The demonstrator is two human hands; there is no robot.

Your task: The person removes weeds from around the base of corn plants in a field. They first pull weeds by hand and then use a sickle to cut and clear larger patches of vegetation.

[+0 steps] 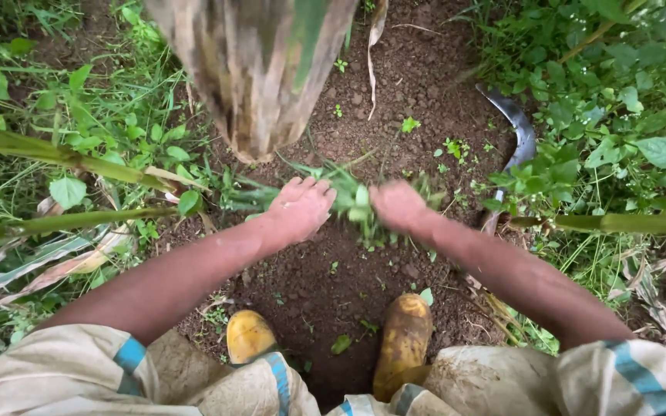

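The soil (395,92) is dark reddish brown. The weeds (348,202) between the hands are bright green. The boots (402,339) are mud-smeared yellow. The clothing (71,377) is beige with blue stripes. The trunk (256,69) is streaked tan, brown and green. The sickle blade (519,127) is dark grey.

A farm plot: tilled soil (364,100), weeds (618,115), sickle (519,127).

The right hand (399,206) and the clump of weeds (356,202) are smeared with motion blur, so its grip can't be read. Leaves hide the curved blade's (519,131) handle. The trunk (256,69) runs off the top edge.
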